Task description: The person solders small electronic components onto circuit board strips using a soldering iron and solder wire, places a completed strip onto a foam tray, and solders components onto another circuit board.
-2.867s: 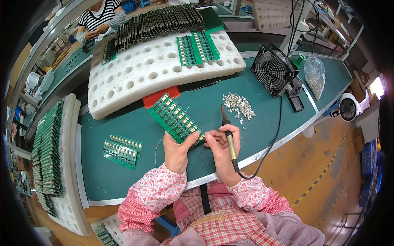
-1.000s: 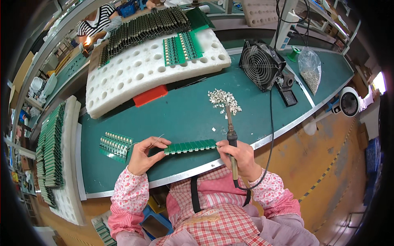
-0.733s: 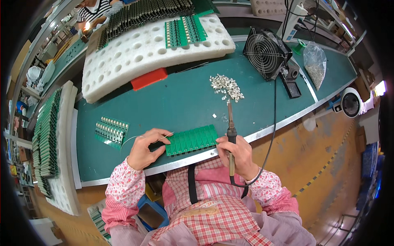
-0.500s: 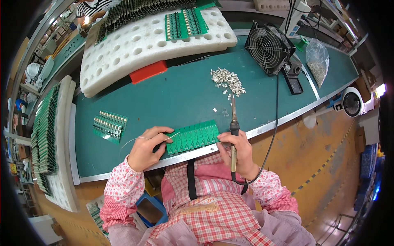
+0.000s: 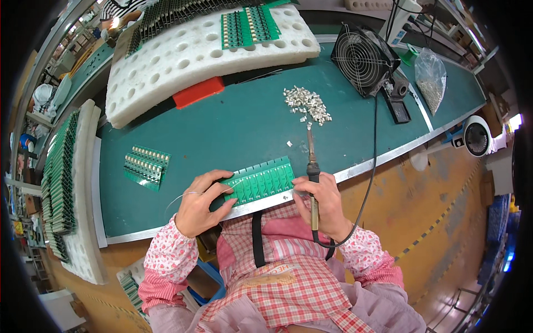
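A green circuit board panel (image 5: 260, 183) lies at the table's near edge, between my two hands. My left hand (image 5: 202, 204) pinches the panel's left end with thumb and fingers. A thin strand of solder wire (image 5: 182, 195) also runs through those fingers, its tip over the board. My right hand (image 5: 326, 206) is closed round a soldering iron (image 5: 313, 169), whose tip points away from me toward a heap of small white connectors (image 5: 308, 104). The right fingertips touch the panel's right end. Two finished-looking panels (image 5: 146, 166) with white parts lie to the left, overlapping.
White foam blocks (image 5: 183, 64) with holes stand at the back and left, holding rows of boards (image 5: 60, 172). A red bin (image 5: 199, 92) sits under the back block. A black fan (image 5: 363, 61), iron stand (image 5: 397, 105) and bag of parts (image 5: 431, 83) stand back right.
The panel has tilted so more of its face shows, its left end shifting slightly away from me. The soldering iron's tip has moved a little left. Both hands keep their hold.
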### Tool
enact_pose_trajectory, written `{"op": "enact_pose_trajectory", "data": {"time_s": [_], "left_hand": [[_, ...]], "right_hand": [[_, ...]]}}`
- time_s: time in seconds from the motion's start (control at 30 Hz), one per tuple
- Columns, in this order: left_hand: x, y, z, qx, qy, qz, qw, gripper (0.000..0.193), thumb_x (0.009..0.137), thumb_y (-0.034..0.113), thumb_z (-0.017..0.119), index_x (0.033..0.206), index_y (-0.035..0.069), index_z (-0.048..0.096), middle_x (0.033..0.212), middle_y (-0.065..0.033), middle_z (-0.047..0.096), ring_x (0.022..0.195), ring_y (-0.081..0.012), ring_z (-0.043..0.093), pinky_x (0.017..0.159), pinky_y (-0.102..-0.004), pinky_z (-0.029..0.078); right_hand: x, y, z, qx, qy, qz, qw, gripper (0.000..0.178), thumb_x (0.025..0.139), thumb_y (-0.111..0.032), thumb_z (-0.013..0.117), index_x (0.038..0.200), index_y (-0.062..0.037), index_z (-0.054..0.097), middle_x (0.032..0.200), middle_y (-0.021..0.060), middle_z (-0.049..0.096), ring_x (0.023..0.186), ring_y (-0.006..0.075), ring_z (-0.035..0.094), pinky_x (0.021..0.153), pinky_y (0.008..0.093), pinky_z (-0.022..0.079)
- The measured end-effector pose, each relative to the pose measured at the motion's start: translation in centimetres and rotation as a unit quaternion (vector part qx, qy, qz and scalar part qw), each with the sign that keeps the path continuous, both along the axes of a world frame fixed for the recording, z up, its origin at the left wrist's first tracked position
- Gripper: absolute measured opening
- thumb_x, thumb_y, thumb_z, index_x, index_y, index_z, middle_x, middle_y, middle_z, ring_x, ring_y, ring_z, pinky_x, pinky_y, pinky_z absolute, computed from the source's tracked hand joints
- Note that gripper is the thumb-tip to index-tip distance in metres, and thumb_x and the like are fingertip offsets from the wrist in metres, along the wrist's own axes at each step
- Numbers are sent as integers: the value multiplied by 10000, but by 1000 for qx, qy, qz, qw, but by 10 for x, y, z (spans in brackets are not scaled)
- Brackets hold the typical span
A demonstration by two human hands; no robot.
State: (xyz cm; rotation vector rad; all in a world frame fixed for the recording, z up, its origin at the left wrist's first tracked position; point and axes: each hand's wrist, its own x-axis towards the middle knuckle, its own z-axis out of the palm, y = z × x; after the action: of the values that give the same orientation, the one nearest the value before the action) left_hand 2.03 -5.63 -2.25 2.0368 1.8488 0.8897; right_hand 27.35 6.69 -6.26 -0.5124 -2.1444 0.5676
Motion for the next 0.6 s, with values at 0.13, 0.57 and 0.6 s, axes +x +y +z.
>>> {"op": "enact_pose_trajectory", "data": {"time_s": [0.13,0.57,0.6], "left_hand": [[-4,5,-6,21,-11,-4,1000,204,700,38,759,864,30,639,1159,-130,619,1040,-322,604,868,-385,484],[84,-1,117,62,-612,-237,752,614,1052,328,220,724,26,642,919,-150,623,913,-285,552,837,-441,438],[94,2,120,69,-637,-322,697,589,1051,320,271,797,-6,691,950,-155,658,958,-280,543,843,-392,445]], "right_hand": [[-4,3,0,48,-15,-17,999,317,701,36,723,964,-91,598,898,57,646,769,256,582,812,398,464],[10,8,-1,23,36,-78,996,341,709,43,722,992,-54,557,1047,148,689,805,287,567,731,378,451],[9,9,0,27,38,-71,996,341,709,43,722,992,-54,557,1047,148,689,805,287,567,731,378,451]]}}
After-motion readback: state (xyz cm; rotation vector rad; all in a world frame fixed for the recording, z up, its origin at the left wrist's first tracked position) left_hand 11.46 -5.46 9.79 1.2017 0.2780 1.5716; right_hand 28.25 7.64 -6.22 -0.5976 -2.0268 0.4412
